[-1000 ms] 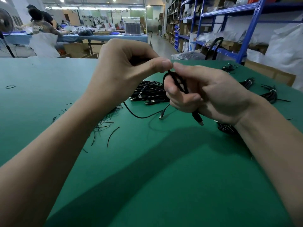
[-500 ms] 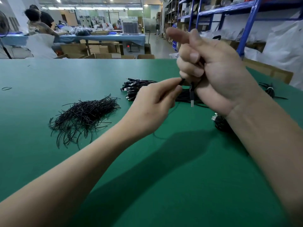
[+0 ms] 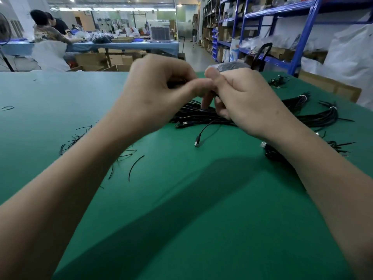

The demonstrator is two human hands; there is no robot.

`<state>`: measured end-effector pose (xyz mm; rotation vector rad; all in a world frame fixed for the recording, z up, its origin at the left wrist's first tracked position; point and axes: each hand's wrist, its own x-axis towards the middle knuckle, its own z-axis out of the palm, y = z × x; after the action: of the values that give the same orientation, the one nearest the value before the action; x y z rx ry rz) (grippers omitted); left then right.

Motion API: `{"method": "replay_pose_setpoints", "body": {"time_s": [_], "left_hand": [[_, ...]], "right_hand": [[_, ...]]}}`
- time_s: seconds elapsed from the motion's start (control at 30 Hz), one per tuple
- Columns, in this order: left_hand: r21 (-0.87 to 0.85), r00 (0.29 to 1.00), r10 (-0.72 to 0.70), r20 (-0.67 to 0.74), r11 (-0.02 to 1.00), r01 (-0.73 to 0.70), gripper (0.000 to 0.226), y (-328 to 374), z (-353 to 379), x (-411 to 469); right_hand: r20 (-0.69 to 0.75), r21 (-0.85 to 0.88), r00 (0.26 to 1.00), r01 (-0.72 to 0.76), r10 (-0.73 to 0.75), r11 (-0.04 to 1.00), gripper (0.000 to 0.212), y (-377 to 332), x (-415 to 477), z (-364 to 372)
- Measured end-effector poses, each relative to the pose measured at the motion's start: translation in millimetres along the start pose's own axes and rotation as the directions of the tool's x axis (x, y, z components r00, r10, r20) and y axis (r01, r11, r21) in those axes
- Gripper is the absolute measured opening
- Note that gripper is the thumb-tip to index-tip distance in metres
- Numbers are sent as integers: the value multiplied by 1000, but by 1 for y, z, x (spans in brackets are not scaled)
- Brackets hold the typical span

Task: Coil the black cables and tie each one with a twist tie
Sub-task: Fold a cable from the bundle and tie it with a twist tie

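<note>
Both hands meet above the green table. My left hand has its fingers curled and pinches a thin black cable against my right hand, which also grips it. The cable's loose end hangs down to the table, its USB plug lying there. The coil itself is mostly hidden between the fingers. Behind the hands lies a pile of loose black cables. Black twist ties are scattered at the left, partly hidden by my left forearm.
Tied cable bundles lie at the right, and a coiled cable sits under my right wrist. A single twist tie lies near the middle. Blue shelving stands at the back right; people work at a far table.
My right hand dropped from its raised position and my left hand rose, so both hands now meet again over the cable pile. The plug end now trails on the table.
</note>
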<state>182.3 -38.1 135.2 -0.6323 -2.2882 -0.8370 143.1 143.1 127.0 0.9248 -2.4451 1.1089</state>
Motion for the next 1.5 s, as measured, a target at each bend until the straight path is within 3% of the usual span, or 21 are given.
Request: {"method": "replay_pose_setpoints", "body": {"time_s": [0.13, 0.27, 0.43, 0.53, 0.6, 0.67, 0.77, 0.87, 0.97, 1.07, 1.2, 1.3, 1.5], "left_hand": [[-267, 996, -72, -46, 962, 57, 31, -9, -10, 1], [-537, 984, -171, -56, 836, 115, 27, -16, 6, 1], [-781, 951, -304, 49, 583, 226, 28, -9, 43, -10], [-737, 951, -243, 192, 604, 303, 27, -6, 57, -17], [-608, 934, -212, 288, 713, 349, 31, -4, 64, -20], [-428, 927, -191, 324, 844, 323, 32, -3, 66, -21], [-127, 942, -143, 305, 974, 189, 27, -4, 59, -19], [52, 936, -112, 335, 994, 100, 24, -3, 44, -12], [182, 924, -61, 378, 983, -10, 23, 0, 27, -5], [266, 929, -6, 369, 959, -99, 25, 0, 14, -1], [372, 944, 29, 329, 915, -158, 19, 1, 1, 0], [426, 970, 35, 239, 894, -137, 20, -1, -9, 1], [347, 972, 74, 222, 926, -150, 27, -8, -15, 1]], "right_hand": [[326, 484, 945, -153, -15, 862, 64, -9, -5, -2], [471, 713, 870, -277, -146, 644, 41, -14, -9, -7], [344, 903, 913, -259, -218, 343, 40, -18, -5, -4], [229, 962, 972, -218, -50, 164, 35, -16, 3, -2], [173, 973, 975, -191, 141, 130, 30, -12, 7, -2], [131, 962, 949, -191, 286, 195, 31, -7, 8, -2], [24, 849, 942, -195, 334, 491, 32, 0, 7, -1], [-152, 574, 948, -145, 278, 806, 34, 3, 6, 4], [-214, 266, 959, -124, 184, 956, 33, 7, 6, 8], [-153, 21, 981, -117, 118, 993, 33, 9, 4, 11], [53, -237, 998, -32, 46, 971, 49, 6, 2, 16], [203, -38, 977, -58, 64, 998, 57, 6, -1, 15], [511, 230, 859, -179, 38, 957, 37, 9, -2, 7]]}}
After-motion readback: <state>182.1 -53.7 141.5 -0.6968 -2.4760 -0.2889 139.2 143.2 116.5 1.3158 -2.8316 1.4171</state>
